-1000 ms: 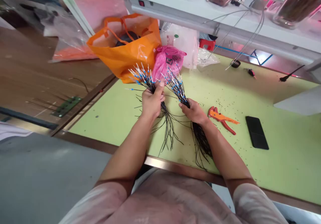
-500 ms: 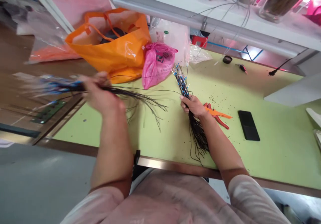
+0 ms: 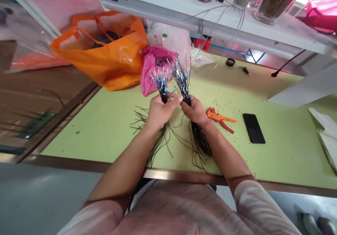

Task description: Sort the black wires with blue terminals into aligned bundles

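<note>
A person in a pale, short-sleeved shirt leans in at the metal-trimmed front edge of a green worktable [image 3: 105, 140], both forearms reaching over it. Thin black wire tails fan down toward that edge from two bundles held upright just above the tabletop, side by side. The left hand [image 3: 160, 112] has its fingers closed around the left wire bundle [image 3: 162, 84], its thumb stretched toward the other hand; whether the thumb tip touches that hand, the picture does not make clear. The right hand [image 3: 195, 109] clasps the right wire bundle [image 3: 182, 80], fingers curled around the black strands. Above both fists, blue collars and bare silvery tips splay outward. More wire ends [image 3: 139, 119] spread over the table to the left; their connection to either bundle cannot be made out. Just beside the right hand lies an orange-and-red hand tool [image 3: 221, 118], with a black phone [image 3: 253, 128] flat on the table farther right and dark specks scattered around the tool. Beyond the hands, a pink plastic bag [image 3: 150, 71] sits against a large orange bag [image 3: 116, 64], a whitish plastic bag [image 3: 171, 36] behind them. Toward the back of the table are a black ring [image 3: 230, 62], a small red-and-black tool [image 3: 246, 70] and a black plug [image 3: 274, 74] on its cord. Across the top runs a white shelf [image 3: 163, 3] bearing a glass jar [image 3: 275, 5] of brown contents.
</note>
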{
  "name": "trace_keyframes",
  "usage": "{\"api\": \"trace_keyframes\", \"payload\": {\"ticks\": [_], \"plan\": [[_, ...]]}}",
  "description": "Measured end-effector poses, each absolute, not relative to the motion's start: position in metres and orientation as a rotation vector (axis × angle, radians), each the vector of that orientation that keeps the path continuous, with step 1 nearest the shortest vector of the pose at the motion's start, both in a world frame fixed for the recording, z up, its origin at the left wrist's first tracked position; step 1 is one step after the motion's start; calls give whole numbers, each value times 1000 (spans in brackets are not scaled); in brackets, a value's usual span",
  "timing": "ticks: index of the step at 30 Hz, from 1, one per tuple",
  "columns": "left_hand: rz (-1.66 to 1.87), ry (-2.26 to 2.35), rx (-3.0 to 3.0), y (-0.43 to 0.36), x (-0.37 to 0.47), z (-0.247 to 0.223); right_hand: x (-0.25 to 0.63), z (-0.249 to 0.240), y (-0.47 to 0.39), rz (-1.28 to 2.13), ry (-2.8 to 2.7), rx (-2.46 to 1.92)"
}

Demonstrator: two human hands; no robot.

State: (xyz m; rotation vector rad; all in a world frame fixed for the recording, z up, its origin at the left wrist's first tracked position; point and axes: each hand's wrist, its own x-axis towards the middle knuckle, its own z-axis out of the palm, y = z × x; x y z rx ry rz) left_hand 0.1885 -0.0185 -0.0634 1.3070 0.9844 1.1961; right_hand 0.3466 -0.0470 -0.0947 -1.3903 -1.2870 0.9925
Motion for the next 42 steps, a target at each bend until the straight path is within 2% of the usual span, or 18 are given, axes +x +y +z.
{"api": "trace_keyframes", "payload": {"ticks": [4,14,20,23,25,28,33,42], "plan": [[1199,959,1315,-14,191,-67,344,-92,-49,864,-1366,-1446],[1244,935,1132,-8,186,-73,341,-93,-50,928,-1351,-1424],[1644,1020,775,18,143,-44,352,-96,-47,1279,-1138,-1273],[1974,1101,512,34,112,-26,360,-99,-44,1346,-1043,-1219],[2068,1080,396,37,97,-20,363,-101,-43,1363,-989,-1212],[1889,1011,418,33,97,-23,365,-100,-43,1376,-984,-1215],[1420,1003,799,14,140,-50,356,-91,-48,1338,-1130,-1203],[1224,919,998,0,180,-88,341,-90,-54,1356,-1295,-1214]]}}
